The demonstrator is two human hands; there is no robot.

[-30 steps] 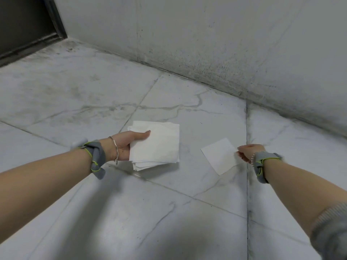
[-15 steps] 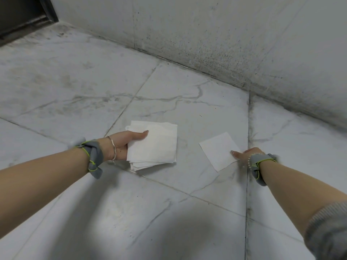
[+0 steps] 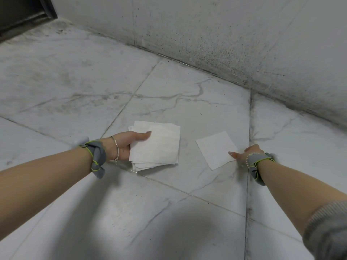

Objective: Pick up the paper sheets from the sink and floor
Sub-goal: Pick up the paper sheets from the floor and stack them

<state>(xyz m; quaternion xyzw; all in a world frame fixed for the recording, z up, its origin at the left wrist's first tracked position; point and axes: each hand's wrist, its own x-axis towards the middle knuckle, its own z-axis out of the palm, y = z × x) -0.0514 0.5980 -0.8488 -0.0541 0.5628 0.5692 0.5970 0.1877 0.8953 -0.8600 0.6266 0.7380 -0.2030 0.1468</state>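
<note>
**Right hand uncurling onto the loose sheet**

Over the past second the right hand is going from a closed fist at the sheet's edge to straight fingers lying flat on its near right corner, the fingertips pointing toward the left hand. The loose sheet is lying flat on the floor, between the two hands and touching only the right one; it is not yet lifting.

Just left of it, and apart from it, the left hand is holding a stack of sheets, with the thumb across the top and the other fingers hidden beneath. Whether the stack is hanging just above the floor or brushing it, I cannot tell.

Judging from the flat press, the right hand is probably getting ready to drag or buckle the thin paper so that an edge is coming up for a pinch, since smooth tile is offering little to grab. Beyond both hands a speckled wall is meeting the floor. No sink is showing.
</note>
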